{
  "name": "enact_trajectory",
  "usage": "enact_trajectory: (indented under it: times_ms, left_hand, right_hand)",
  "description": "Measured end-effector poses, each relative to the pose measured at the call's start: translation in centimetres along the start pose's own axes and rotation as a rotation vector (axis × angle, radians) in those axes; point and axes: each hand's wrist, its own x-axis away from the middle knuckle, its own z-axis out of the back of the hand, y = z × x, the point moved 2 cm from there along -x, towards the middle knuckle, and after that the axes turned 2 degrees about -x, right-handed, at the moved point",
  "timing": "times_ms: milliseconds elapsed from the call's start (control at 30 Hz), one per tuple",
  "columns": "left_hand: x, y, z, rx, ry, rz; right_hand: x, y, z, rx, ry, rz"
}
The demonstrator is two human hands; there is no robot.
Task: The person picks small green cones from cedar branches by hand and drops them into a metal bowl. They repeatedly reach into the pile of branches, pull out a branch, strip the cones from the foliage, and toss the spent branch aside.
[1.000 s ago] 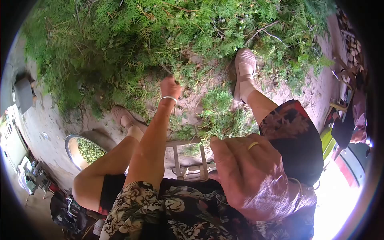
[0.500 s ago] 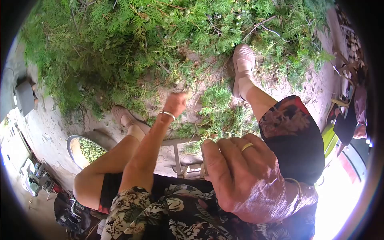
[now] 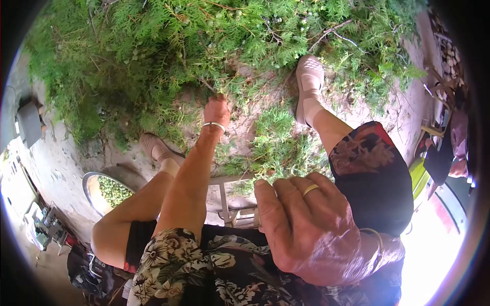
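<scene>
Head view, looking down a seated person's body to bare dirt (image 3: 255, 120) between the feet. The left hand (image 3: 217, 109) is stretched out at arm's length, a thin bracelet (image 3: 214, 124) on its wrist. Its grip is closed into a fist on a thin brown twig (image 3: 205, 85) that runs up into the greenery (image 3: 153, 51). This is a wide heap of feathery green branches spread across the ground ahead, dotted with small pale berries. The twig sits at the near edge of that heap, between the two feet and nearer the left one. The right hand (image 3: 311, 234) hangs close to the camera over the lap, back up, with a gold ring (image 3: 309, 189) on one finger. Its fingers lie loosely together and point toward the stool (image 3: 237, 204), a small wooden frame showing between the knees. The palm faces away, so I cannot tell whether this grip holds anything. The right shoe (image 3: 310, 76) is planted at the edge of the greenery, and the left shoe (image 3: 153, 145) rests on dirt beside a smaller green clump (image 3: 278, 140). By the left knee a metal bowl (image 3: 88, 186) stands on the ground, partly filled with small green berries (image 3: 115, 191), well apart from both hands.
</scene>
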Motion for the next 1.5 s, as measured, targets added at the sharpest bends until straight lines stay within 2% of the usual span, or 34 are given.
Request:
enact_trajectory:
  times_ms: [100, 167, 233, 300, 333, 367, 433, 467, 567, 633, 733, 767, 833, 867, 900, 967, 1067, 1100, 1167, 1200, 1233, 1267, 1300, 1367, 1433, 1500]
  left_hand:
    - [0.0, 0.6, 0.7, 0.004, 0.001, 0.054]
    - [0.2, 2.0, 1.5, 0.216, -0.008, -0.057]
    - [0.5, 3.7, 2.0, 0.208, 0.014, -0.122]
    - [0.1, 5.0, 1.4, 0.058, -0.037, -0.052]
    - [-0.3, 5.4, 1.1, 0.099, -0.122, 0.067]
    - [-0.6, 5.9, 1.0, 0.101, -0.124, 0.065]
    - [-1.0, 6.3, 0.7, 0.100, -0.135, 0.286]
    - [-1.2, 6.9, 1.0, 0.155, -0.159, 0.336]
    - [-1.7, 6.3, -0.8, 0.248, -0.063, 0.261]
    - [-1.9, 5.9, -1.8, 0.317, -0.025, 0.282]
    - [-1.9, 4.8, -1.5, 0.492, 0.073, 0.105]
    - [-1.7, 4.6, -1.1, 0.490, 0.079, 0.101]
    - [-0.5, 5.3, 3.2, 1.129, -0.315, 0.619]
    - [0.2, 5.4, 4.8, 1.247, -0.332, 0.623]
    - [1.0, 5.1, 5.8, 1.243, -0.319, 0.618]
    - [2.2, 5.1, 8.0, 1.652, -0.303, 0.494]
    - [3.3, 6.5, 12.2, 1.893, -0.362, 0.363]
    - [3.7, 7.3, 14.2, 1.892, -0.353, 0.340]
    - [4.4, 9.4, 18.0, 1.961, -0.439, 0.121]
    - [4.7, 10.1, 19.3, 2.005, -0.492, -0.020]
    - [5.1, 10.9, 20.7, 1.998, -0.485, -0.046]
    - [5.7, 12.0, 22.4, 1.991, -0.513, -0.180]
    - [6.4, 12.9, 23.9, 1.980, -0.541, -0.311]
    - [7.7, 14.3, 26.3, 1.943, -0.527, -0.368]
    - [8.6, 15.3, 28.2, 2.016, -0.481, -0.225]
    - [8.9, 15.1, 28.0, 2.007, -0.496, -0.222]
  right_hand:
    - [0.0, -0.1, -0.1, -0.001, 0.024, -0.008]
    - [0.0, -0.1, -0.3, -0.033, -0.007, -0.016]
    - [0.2, -0.2, -0.3, -0.043, -0.016, -0.019]
    - [0.4, -0.2, -0.5, -0.057, -0.035, -0.030]
    - [0.5, -0.1, -0.6, -0.066, -0.045, -0.038]
    - [0.6, 0.0, -0.8, -0.075, -0.053, -0.047]
    - [0.7, 0.1, -1.1, -0.068, -0.032, -0.038]
    - [0.8, 0.1, -1.2, -0.061, -0.008, -0.024]
    - [0.7, 0.1, -1.3, -0.071, -0.006, -0.027]
    - [0.7, 0.0, -1.2, -0.078, -0.020, -0.047]
    - [0.2, -0.1, -0.6, -0.044, -0.030, -0.042]
    - [0.1, -0.1, -0.4, -0.002, -0.026, -0.021]
    - [0.4, 0.2, -0.4, -0.004, -0.072, -0.053]
    - [0.5, 0.5, -0.3, -0.008, -0.125, -0.086]
    - [0.5, 0.7, 0.1, -0.007, -0.115, -0.077]
    - [0.1, 1.5, 1.0, 0.110, -0.098, -0.108]
    - [-0.4, 2.8, 2.1, 0.006, 0.026, -0.162]
    - [-0.5, 3.2, 2.3, -0.031, 0.074, -0.198]
    - [-0.8, 3.4, 2.6, -0.089, 0.122, -0.233]
    - [-1.0, 3.7, 2.6, -0.163, 0.171, -0.212]
    - [-1.2, 4.1, 2.4, -0.237, 0.218, -0.190]
    - [-1.6, 4.3, 2.4, -0.270, 0.289, -0.085]
    - [-1.8, 4.3, 2.9, -0.260, 0.300, -0.076]
    - [-2.2, 4.2, 3.2, -0.368, 0.130, -0.127]
    - [-2.2, 4.0, 3.8, -0.427, 0.198, -0.126]
    - [-2.2, 4.0, 4.6, -0.423, 0.248, -0.246]
